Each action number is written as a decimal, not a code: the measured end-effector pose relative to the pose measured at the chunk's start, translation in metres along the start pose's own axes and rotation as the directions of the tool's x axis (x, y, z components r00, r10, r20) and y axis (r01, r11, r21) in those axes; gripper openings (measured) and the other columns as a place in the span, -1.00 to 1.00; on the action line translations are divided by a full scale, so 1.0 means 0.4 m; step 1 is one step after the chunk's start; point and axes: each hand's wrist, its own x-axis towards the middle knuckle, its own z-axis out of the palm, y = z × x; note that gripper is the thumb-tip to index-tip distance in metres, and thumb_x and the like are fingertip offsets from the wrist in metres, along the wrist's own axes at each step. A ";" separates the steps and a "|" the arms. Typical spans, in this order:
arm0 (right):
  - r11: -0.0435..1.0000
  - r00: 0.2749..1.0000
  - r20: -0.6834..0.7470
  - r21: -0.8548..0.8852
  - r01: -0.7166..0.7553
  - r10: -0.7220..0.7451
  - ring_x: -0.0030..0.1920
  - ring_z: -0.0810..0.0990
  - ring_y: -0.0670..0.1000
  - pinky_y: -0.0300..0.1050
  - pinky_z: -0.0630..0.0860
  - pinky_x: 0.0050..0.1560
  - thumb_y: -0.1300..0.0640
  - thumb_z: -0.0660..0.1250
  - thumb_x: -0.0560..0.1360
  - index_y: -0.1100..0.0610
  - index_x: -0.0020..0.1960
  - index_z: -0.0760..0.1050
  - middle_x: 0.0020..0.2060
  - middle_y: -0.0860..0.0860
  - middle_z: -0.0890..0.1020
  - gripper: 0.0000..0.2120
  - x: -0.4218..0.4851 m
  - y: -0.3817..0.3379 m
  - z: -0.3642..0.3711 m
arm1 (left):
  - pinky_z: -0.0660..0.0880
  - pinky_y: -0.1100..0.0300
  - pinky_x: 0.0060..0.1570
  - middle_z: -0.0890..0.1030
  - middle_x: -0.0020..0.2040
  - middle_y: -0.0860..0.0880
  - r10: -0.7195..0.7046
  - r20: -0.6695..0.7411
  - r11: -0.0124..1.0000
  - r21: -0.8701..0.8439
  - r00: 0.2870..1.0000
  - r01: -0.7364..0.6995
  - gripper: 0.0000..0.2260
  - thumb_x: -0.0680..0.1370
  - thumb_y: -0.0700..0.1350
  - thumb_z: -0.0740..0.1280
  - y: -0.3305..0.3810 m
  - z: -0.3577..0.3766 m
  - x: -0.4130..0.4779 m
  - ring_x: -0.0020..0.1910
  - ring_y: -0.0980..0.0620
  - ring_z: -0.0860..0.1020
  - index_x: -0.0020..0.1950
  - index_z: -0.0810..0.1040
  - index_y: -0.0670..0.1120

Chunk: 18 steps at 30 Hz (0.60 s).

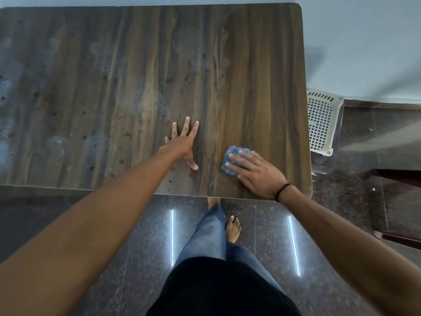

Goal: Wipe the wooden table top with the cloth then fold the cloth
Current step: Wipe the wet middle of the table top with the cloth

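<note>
- Right hand (252, 172): near front edge; fingers straight, pressing cloth down.
- Cloth (232, 148): bunched beneath those fingers, right part of surface (114, 87).
- Left hand (182, 144): fingers splayed, empty, just left of cloth.
- Spotted stretch: leftward, farther.

So the floor (341, 201) is dark polished stone, speckled brown-grey, laid in big tiles with thin joints. It's shiny enough to throw back two long white light strips (172, 233), one on each side. The wall (364, 42) is plain pale bluish-white with soft grey shadows falling across it, and a dark skirting band (382, 103) runs along its base. The desk (262, 65) has a brown wood-grain top with rounded corners, and its far edge sits right at the wall. Just beside its right edge, down on the floor by the wall, there's a white plastic piece with a grid of holes (320, 124). Stool or crate, can't tell. Some dark reddish-brown furniture (401, 176) pokes in at the far right.
</note>
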 end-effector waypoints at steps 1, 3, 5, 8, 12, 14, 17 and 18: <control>0.984 0.983 -0.038 0.026 -0.176 0.177 0.60 0.10 0.13 0.21 0.11 0.55 0.01 0.09 0.67 -0.05 0.59 0.21 0.59 -0.01 0.20 -0.52 -0.002 0.009 -0.005 | -0.07 -0.41 0.43 -0.61 0.46 0.09 0.002 -0.006 1.000 -0.001 1.000 -0.002 0.41 0.20 0.05 0.69 -0.008 0.014 -0.005 0.50 -0.27 -0.45 0.54 -0.46 0.17; 0.807 0.802 -0.106 0.158 -0.570 0.587 0.58 0.13 0.16 0.27 0.14 0.53 0.05 0.14 0.65 -0.01 0.58 0.23 0.58 0.02 0.23 -0.50 0.000 -0.038 -0.011 | -0.07 -0.42 0.43 -0.60 0.47 0.10 0.022 -0.032 1.000 -0.011 0.999 -0.023 0.41 0.19 0.05 0.70 -0.020 0.034 -0.008 0.51 -0.26 -0.45 0.54 -0.45 0.18; 0.801 0.795 -0.114 0.156 -0.578 0.596 0.59 0.11 0.19 0.28 0.11 0.54 0.04 0.11 0.65 0.02 0.59 0.20 0.59 0.05 0.20 -0.49 0.007 -0.142 0.009 | -0.05 -0.43 0.43 -0.57 0.48 0.11 0.037 -0.054 0.999 -0.017 0.998 -0.038 0.41 0.18 0.06 0.70 -0.026 0.039 -0.010 0.52 -0.25 -0.44 0.55 -0.43 0.19; 0.980 0.981 -0.034 0.067 -0.188 0.191 0.59 0.11 0.15 0.20 0.09 0.56 -0.01 0.06 0.67 -0.01 0.60 0.18 0.59 0.03 0.20 -0.50 -0.055 -0.183 0.041 | -0.03 -0.44 0.42 -0.55 0.50 0.10 0.045 -0.054 0.999 -0.012 0.998 -0.046 0.42 0.15 0.08 0.70 -0.030 0.033 -0.008 0.52 -0.25 -0.42 0.56 -0.41 0.19; 0.901 0.897 -0.096 0.098 -0.423 0.432 0.59 0.11 0.12 0.24 0.17 0.52 0.00 0.07 0.66 -0.03 0.59 0.20 0.58 0.01 0.22 -0.51 -0.128 -0.091 0.019 | -0.01 -0.43 0.42 -0.53 0.52 0.10 0.021 -0.054 1.000 -0.005 0.998 -0.021 0.41 0.17 0.07 0.70 -0.020 0.030 -0.014 0.53 -0.24 -0.40 0.56 -0.41 0.18; 0.740 0.730 -0.126 0.170 -0.651 0.672 0.60 0.09 0.13 0.24 0.11 0.55 0.03 0.07 0.66 -0.01 0.59 0.21 0.59 0.01 0.21 -0.50 -0.133 -0.119 0.017 | -0.01 -0.43 0.42 -0.53 0.52 0.09 0.020 -0.046 1.000 -0.002 0.999 -0.020 0.41 0.17 0.07 0.70 -0.017 0.029 -0.012 0.53 -0.24 -0.41 0.56 -0.42 0.18; 0.676 0.666 -0.126 0.200 -0.709 0.736 0.61 0.03 0.14 0.19 -0.03 0.58 0.03 0.05 0.66 0.01 0.60 0.17 0.60 0.02 0.17 -0.49 -0.098 -0.185 0.030 | -0.02 -0.44 0.41 -0.55 0.51 0.09 0.011 -0.036 1.000 -0.003 0.999 -0.011 0.42 0.16 0.07 0.70 -0.021 0.025 -0.005 0.52 -0.24 -0.42 0.55 -0.43 0.18; 0.753 0.750 -0.098 0.177 -0.634 0.654 0.61 0.02 0.13 0.20 0.01 0.58 0.02 0.04 0.66 -0.01 0.61 0.16 0.60 0.01 0.16 -0.49 -0.105 -0.182 0.037 | -0.02 -0.44 0.41 -0.55 0.50 0.10 0.008 -0.035 1.000 -0.002 0.999 -0.008 0.42 0.16 0.07 0.70 -0.021 0.025 -0.004 0.52 -0.23 -0.43 0.55 -0.43 0.19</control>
